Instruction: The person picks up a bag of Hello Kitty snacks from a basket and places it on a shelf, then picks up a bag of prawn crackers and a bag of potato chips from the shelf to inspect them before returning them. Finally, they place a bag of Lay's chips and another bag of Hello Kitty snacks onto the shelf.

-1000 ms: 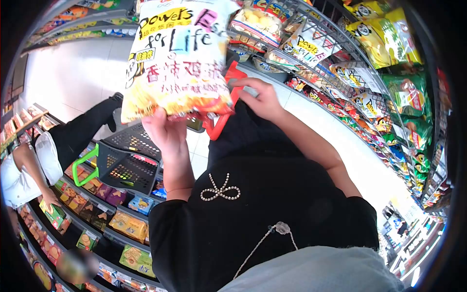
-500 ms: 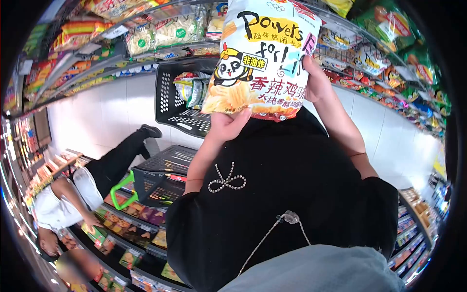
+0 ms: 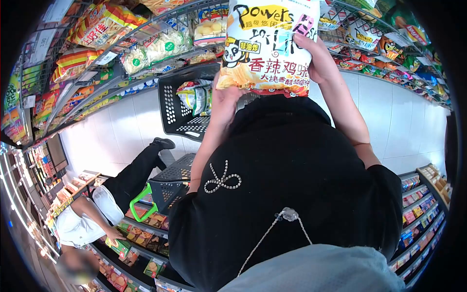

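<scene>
Upright in front of me is a white and yellow snack bag (image 3: 272, 48), printed with "Powers" lettering and a cartoon panda. My left hand (image 3: 226, 100) is closed on its lower left corner. On the opposite edge, my right hand (image 3: 318, 61) grips the bag, thumb across its front. The bag's top runs out of view, and the fingers behind it are hidden. Just beyond my left hand stands a dark perforated shopping basket (image 3: 170, 104) with several snack packets (image 3: 194, 97) inside.
Snack shelves (image 3: 146, 36) curve along the far side above a pale tiled floor (image 3: 126, 117). At lower left, a person in a white top (image 3: 90, 221) reaches to a box (image 3: 119, 248), near another basket with a green handle (image 3: 141, 204). More shelving (image 3: 416, 214) stands at right.
The bag has moved up and slightly away, with both hands still on it. My view has shifted, showing more of the left shelves. The other person appears farther right.
</scene>
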A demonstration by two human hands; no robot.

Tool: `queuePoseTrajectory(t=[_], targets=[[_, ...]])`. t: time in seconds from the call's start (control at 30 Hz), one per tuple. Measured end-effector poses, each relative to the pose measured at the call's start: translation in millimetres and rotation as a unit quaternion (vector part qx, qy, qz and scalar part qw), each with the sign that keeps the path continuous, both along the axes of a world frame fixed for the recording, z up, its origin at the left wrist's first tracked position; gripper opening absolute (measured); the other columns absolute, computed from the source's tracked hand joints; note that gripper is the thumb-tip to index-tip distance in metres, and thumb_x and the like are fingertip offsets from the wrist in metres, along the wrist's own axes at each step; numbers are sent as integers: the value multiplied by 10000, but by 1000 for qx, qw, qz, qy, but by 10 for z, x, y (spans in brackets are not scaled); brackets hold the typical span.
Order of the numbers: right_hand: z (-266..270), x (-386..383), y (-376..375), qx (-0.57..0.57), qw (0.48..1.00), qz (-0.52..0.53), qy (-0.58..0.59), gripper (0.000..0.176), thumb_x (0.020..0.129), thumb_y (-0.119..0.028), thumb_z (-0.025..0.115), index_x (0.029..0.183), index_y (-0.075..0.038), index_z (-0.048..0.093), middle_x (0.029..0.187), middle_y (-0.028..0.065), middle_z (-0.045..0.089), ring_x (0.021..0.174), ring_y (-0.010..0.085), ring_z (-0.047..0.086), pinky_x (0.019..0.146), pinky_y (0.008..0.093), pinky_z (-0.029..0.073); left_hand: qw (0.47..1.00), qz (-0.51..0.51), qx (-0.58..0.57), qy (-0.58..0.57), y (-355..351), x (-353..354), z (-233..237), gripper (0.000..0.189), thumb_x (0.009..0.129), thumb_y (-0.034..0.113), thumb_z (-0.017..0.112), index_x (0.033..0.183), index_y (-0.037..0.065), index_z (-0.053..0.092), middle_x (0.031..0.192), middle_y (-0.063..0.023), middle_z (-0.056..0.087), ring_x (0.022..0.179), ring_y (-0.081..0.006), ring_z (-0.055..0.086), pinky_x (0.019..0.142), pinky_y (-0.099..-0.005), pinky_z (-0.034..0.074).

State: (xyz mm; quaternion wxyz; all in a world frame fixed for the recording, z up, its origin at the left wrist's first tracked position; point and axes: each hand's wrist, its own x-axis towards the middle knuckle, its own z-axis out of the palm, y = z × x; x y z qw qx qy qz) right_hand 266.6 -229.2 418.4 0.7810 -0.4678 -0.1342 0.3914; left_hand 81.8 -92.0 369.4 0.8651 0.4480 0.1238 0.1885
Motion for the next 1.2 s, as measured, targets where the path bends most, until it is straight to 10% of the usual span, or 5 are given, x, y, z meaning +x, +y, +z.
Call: queuePoseTrajectory(t=[0.57, 0.7, 0.97, 1.2], targets=[[57, -112, -142, -76, 976, 66, -194, 784, 656, -81, 748, 1294, 8, 300, 1159, 107, 509, 1068, 166, 488, 908, 324, 403, 978, -170, 114, 45, 299, 231, 16, 904, 601, 81, 803, 1312, -6, 251, 1264, -97, 440, 1147, -171, 438, 957, -323, 345], [51, -122, -233, -81, 950, 122, -277, 877, 623, -133, 789, 1316, 11, 271, 1218, 112, 478, 1124, 165, 438, 949, 322, 353, 972, -166, 166, 24, 237, 207, 59, 546, 608, -21, 762, 1095, -34, 514, 1025, -95, 614, 930, -171, 590, 807, -305, 469], [50, -60, -294, 17, 941, 123, -314, 1015, 557, -195, 835, 1340, 6, 221, 1202, 141, 494, 1127, 199, 458, 963, 326, 349, 918, -117, 361, 112, 179, 162, 19, 501, 627, 3, 762, 1067, -53, 530, 996, -105, 618, 894, -156, 597, 781, -296, 482], [21, -14, -442, 26, 940, 142, -309, 778, 548, -98, 817, 1222, -18, 436, 1243, 62, 428, 1107, 164, 450, 947, 326, 370, 860, -119, 471, 156, 204, 91, -413, 534, 648, 149, 768, 1106, 8, 532, 1094, -117, 580, 994, -209, 565, 871, -310, 429]])
